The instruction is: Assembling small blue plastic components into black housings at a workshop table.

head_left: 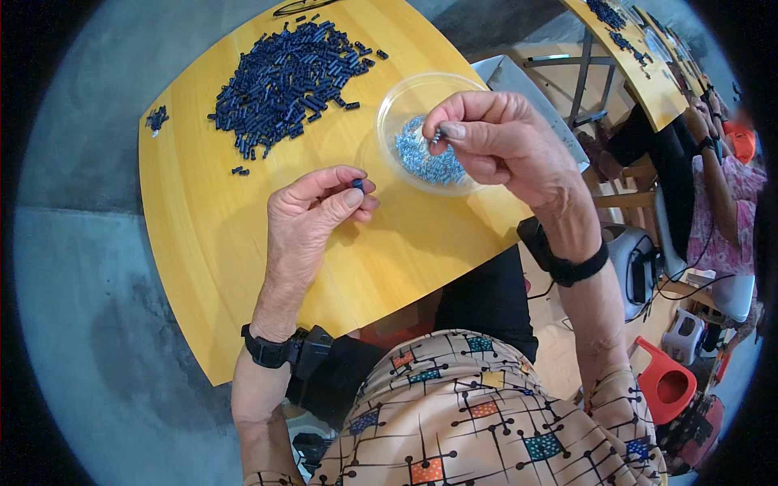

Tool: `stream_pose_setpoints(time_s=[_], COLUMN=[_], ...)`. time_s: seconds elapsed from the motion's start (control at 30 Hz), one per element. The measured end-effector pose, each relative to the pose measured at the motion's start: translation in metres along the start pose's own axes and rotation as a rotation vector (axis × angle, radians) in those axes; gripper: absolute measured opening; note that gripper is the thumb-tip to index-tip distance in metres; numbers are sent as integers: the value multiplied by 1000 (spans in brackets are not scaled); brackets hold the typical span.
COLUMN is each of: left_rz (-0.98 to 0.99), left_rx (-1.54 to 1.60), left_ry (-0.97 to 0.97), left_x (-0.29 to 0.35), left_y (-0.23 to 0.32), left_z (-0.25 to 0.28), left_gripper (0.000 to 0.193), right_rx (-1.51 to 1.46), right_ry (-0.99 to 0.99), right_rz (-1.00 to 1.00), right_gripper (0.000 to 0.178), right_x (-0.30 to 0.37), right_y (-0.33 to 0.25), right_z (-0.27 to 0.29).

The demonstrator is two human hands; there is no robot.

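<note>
My left hand (304,215) is closed in a pinch over the middle of the table, holding a small dark-blue cylindrical piece (357,185) between thumb and fingertips. My right hand (519,142) is raised above a round clear plastic tub (386,109), its thumb and forefinger pressed together on a tiny silvery metal part (437,138), too small to make out fully. Inside the tub lie many small silvery-blue metal parts (425,160). Beyond my left hand spreads a large heap of dark-blue cylindrical pieces (288,81), like the one I hold.
The yellow wooden table (203,267) has a small separate cluster of dark parts (157,118) at its left edge. A grey box (519,85) stands beyond its right edge. Farther right, another person (721,211) sits at a second table (648,81). A red plastic stool (666,381) stands lower right.
</note>
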State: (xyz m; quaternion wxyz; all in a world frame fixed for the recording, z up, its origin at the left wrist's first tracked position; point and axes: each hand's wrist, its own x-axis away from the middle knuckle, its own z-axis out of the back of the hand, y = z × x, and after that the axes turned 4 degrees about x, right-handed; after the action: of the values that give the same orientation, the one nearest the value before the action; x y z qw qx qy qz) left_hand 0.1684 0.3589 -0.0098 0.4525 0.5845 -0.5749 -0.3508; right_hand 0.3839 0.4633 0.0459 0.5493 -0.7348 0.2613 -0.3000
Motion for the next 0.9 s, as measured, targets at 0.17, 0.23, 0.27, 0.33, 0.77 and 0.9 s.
stream_pose_setpoints(time_s=[0.17,0.23,0.27,0.33,0.77,0.9], left_rz=[-55,-57,-54,-59,-327,-418], left_rx=[13,32,33,2,-254,-388], left_ry=[-25,-28,-22,-62,-16,-36], left_x=[2,5,6,9,28,31], left_y=[2,6,8,13,34,33], left_z=[-1,-2,-2,-2,-5,-3], left_gripper=[23,23,23,21,20,21], right_rx=[-214,-239,-256,-274,-334,-326], right_ry=[-130,-135,-132,-130,7,26], right_rz=[-4,-7,-6,-10,45,61], right_gripper=[16,15,15,15,15,15], right_x=[8,9,10,13,14,14], right_y=[0,4,5,6,28,35], right_z=[-18,-26,-29,-39,-75,-80])
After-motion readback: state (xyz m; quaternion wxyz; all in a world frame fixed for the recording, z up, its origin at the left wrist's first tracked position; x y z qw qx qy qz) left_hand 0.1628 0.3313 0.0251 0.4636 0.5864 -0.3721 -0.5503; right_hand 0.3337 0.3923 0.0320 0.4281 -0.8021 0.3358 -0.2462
